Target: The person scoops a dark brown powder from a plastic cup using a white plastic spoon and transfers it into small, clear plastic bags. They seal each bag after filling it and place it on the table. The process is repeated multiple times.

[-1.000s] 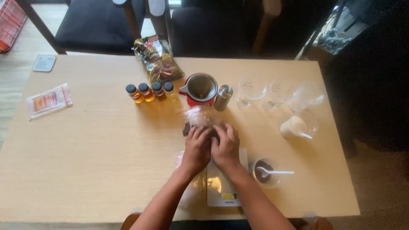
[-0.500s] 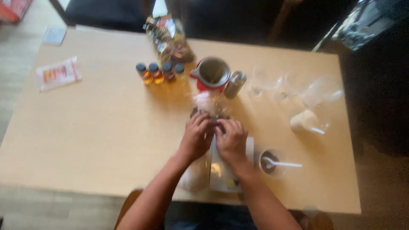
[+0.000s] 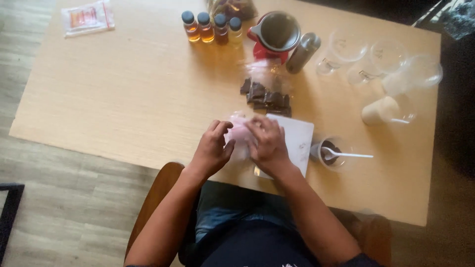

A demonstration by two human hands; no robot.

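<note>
Working near the table's front edge (image 3: 99,148), the left hand (image 3: 212,148) and right hand (image 3: 267,143) pinched a pale pink crinkled bag (image 3: 238,132) between them; bare tabletop lay leftward, chocolate pieces (image 3: 266,98) just beyond.

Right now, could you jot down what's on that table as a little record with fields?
Left hand: on a clear pinkish bag
Right hand: on the same bag, over a white scale
Beyond the hands: dark chocolate pieces
Right of scale: small cup with white spoon
Far edge: four amber bottles, red pot, metal shaker
Far right: clear cups
</note>
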